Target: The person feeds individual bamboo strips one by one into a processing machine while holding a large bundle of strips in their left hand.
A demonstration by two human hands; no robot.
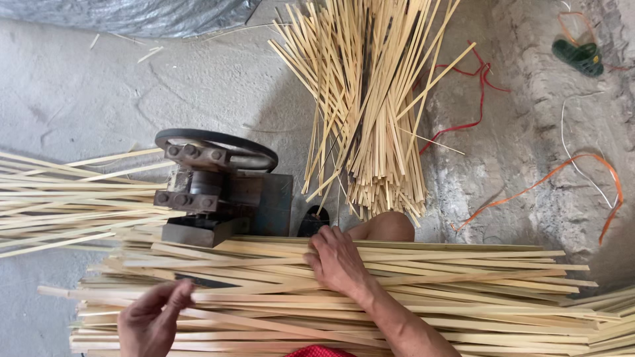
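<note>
1. Strips of split bamboo (423,277), pale yellow, flat and thin with squared ends, lie stacked lengthwise across the lower part of the view, on the person's lap.
2. Left hand (153,320): rests on the near left part of the stack, thumb and fingers pinched together on one strip.
3. Right hand (337,261): lies palm-down on top of the stack near its far edge, fingers spread and slightly curled over the strips; whether it grips any strip cannot be told.
4. The two hands are apart, both touching the same stack.
5. Machine (221,192): dark, rusted metal block with bolted plates and a black ring-shaped wheel on top; it stands just beyond the stack, at left of centre.
6. Fed strips (66,205): a looser layer of the same material fans out to the left of the machine.
7. Bundle (367,99): finer strips, piled at a steep angle, lie on the floor beyond the right hand.
8. Floor (79,92): grey, rough concrete.
9. Straps (562,178): orange and red plastic bands curl on the floor at right, near a green sandal (579,56).
</note>
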